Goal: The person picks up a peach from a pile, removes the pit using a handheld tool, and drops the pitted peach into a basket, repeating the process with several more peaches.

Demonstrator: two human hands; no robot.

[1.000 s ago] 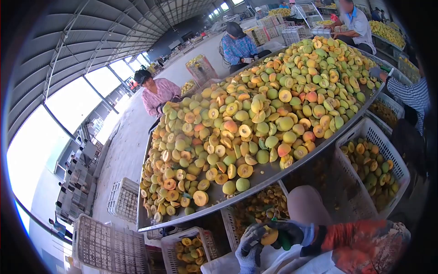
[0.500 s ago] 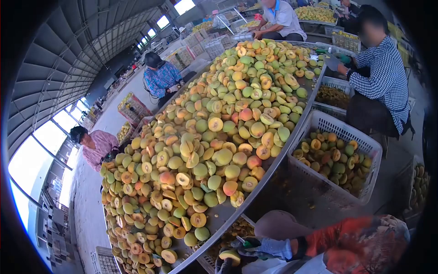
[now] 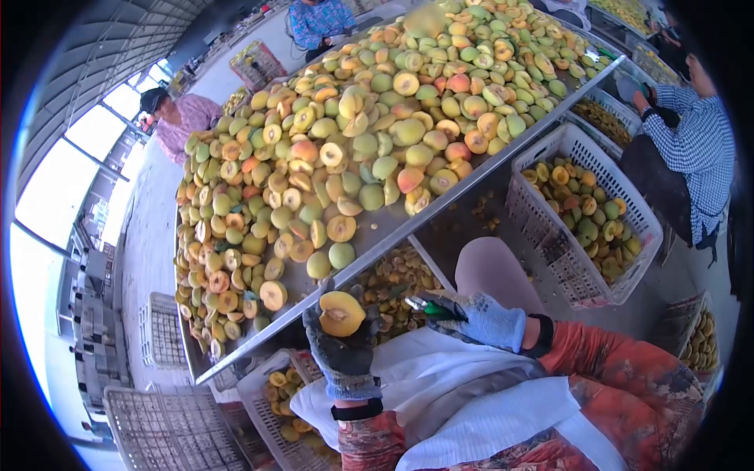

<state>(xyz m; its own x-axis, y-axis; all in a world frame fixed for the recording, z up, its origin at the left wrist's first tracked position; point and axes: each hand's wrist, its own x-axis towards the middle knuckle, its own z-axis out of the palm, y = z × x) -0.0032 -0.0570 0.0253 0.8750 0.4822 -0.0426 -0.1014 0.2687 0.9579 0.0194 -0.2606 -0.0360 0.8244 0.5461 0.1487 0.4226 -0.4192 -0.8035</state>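
My left hand (image 3: pixel 343 353), in a dark-palmed glove, holds a halved yellow fruit (image 3: pixel 342 314) with its cut face toward the camera, beside the metal table's edge. To its right, my right hand (image 3: pixel 479 318) wears a blue-grey glove and is closed round a green-handled tool (image 3: pixel 430 307) whose metal tip points left toward the fruit. The tool and the fruit are apart. Beyond both hands, a large heap of whole and halved fruit (image 3: pixel 361 149) lies on the table (image 3: pixel 377 231). Fruit pieces (image 3: pixel 397 282) sit below the table edge, between and behind my hands.
A white crate of fruit (image 3: pixel 585 212) stands at the right, near a person in a checked shirt (image 3: pixel 695 149). Another fruit crate (image 3: pixel 275 404) is at lower left, beside an upturned-looking crate (image 3: pixel 173 428). Other people sit across the table (image 3: pixel 184 122).
The view has tilted down and shows more of my arms. My left hand has come up with the halved fruit, its cut face now visible. The tool has moved apart from the fruit.
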